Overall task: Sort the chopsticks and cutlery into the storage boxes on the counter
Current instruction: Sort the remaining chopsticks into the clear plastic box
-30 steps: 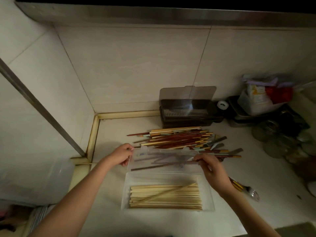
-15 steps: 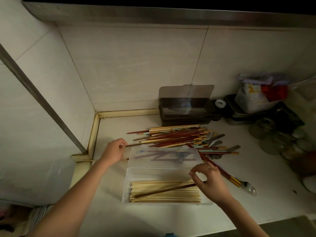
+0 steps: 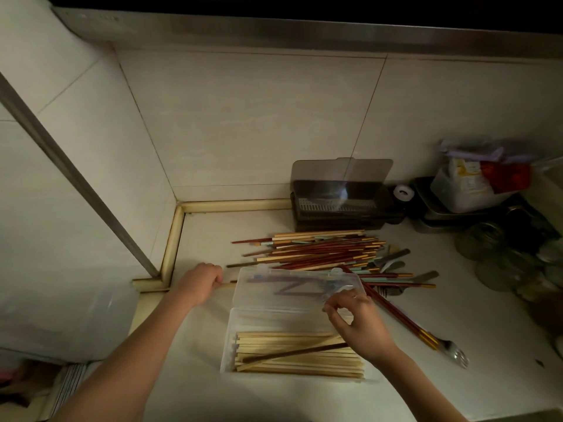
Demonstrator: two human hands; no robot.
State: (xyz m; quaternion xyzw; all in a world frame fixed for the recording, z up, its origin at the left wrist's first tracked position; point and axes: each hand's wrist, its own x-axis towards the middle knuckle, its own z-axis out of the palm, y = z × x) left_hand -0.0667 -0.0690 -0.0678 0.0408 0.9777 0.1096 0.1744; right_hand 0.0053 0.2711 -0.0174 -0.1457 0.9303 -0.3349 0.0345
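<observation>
A clear storage box [image 3: 227, 345] lies open on the counter, its lid [image 3: 274, 300] folded back toward the wall. Pale wooden chopsticks [image 3: 289, 367] fill it, and one dark brown chopstick [image 3: 292, 353] lies slanted on top. My right hand [image 3: 359, 324] hovers over the box's right side with loosely curved fingers, holding nothing. My left hand [image 3: 199, 283] rests left of the lid and pinches the end of a chopstick [image 3: 229, 283]. Behind the lid lies a mixed pile of red, gold and pale chopsticks [image 3: 320, 248]. A dark storage box [image 3: 338, 205] stands open against the wall.
A fork [image 3: 454, 356] and red chopsticks with gold ends [image 3: 396, 315] lie to the right of the clear box. Grey cutlery handles [image 3: 393, 257] stick out of the pile. Glass jars [image 3: 487, 245], a metal tray [image 3: 441, 220] and bags crowd the right.
My right hand carried the dark chopstick from above the lid down into the clear box, let it go and lifted off. My left hand slid slightly left of the lid.
</observation>
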